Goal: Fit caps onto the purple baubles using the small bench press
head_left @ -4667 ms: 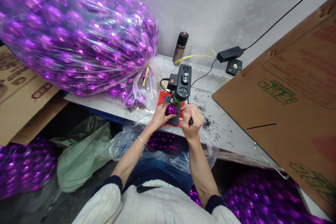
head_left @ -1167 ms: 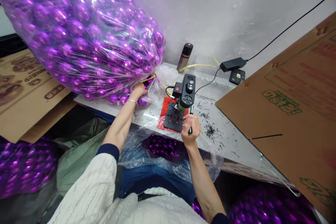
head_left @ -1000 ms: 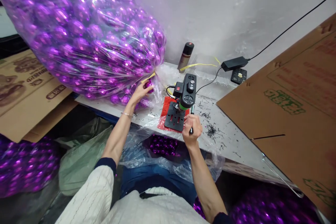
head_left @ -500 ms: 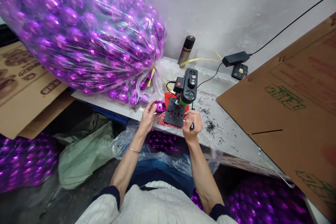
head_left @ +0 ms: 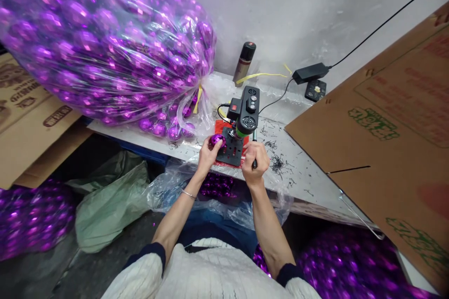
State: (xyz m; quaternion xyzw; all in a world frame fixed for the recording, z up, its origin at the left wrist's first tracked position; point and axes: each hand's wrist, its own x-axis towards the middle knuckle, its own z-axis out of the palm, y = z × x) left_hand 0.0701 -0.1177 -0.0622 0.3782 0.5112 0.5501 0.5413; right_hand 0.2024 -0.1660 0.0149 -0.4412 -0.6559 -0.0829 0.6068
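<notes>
Between the fingers of my left hand is a shiny purple faceted ball, at the left edge of a black base plate. My right hand is wrapped round a lever handle with a black grip, on the right side of a small black bench machine. The machine has a green ring under its head and a red switch box at its left. A red sheet lies beneath the plate.
A huge clear bag of purple balls leans on the table at left, tied with yellow ribbon. A spray can and a power adapter stand behind. Black bits litter the table. A large cardboard box borders the right.
My left hand has moved right with the purple ball, bringing it from beside the base plate to over its left edge. My right hand stays on the lever. The view has shifted slightly.
</notes>
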